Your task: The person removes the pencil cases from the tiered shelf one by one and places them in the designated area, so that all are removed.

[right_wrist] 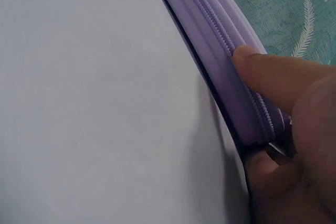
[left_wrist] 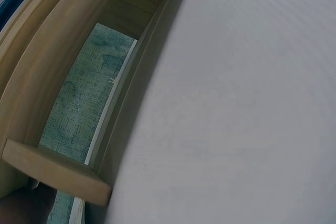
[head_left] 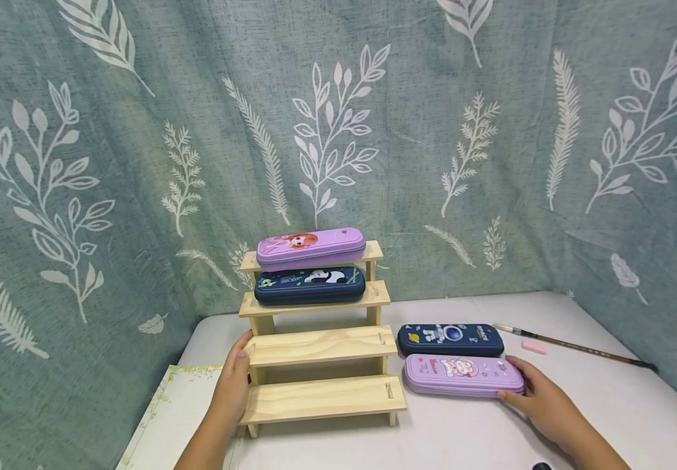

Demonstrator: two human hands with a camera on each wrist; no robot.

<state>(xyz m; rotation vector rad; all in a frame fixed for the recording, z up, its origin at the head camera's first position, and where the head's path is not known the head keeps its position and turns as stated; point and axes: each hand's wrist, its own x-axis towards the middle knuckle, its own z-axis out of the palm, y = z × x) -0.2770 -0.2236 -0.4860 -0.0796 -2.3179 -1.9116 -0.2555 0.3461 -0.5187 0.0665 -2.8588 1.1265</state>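
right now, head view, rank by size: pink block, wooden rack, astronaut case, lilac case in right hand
1. Wooden rack
2. Lilac case in the right hand, astronaut case: unsure, lilac sits nearer
3. Pink block

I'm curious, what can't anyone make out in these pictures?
Head view: what the front lilac case contains, hidden by its lid.
Head view: what the dark round object is, cut off by the bottom edge.
Left wrist view: most of the left hand, cut off by the bottom-left corner.

Stepped stand of smooth, matt, grained wood; nearer lilac case smooth-shelled, faint sheen, toothed zip; toward matt table's right edge, smooth-handled brush; behind, coarse-woven cloth curtain.
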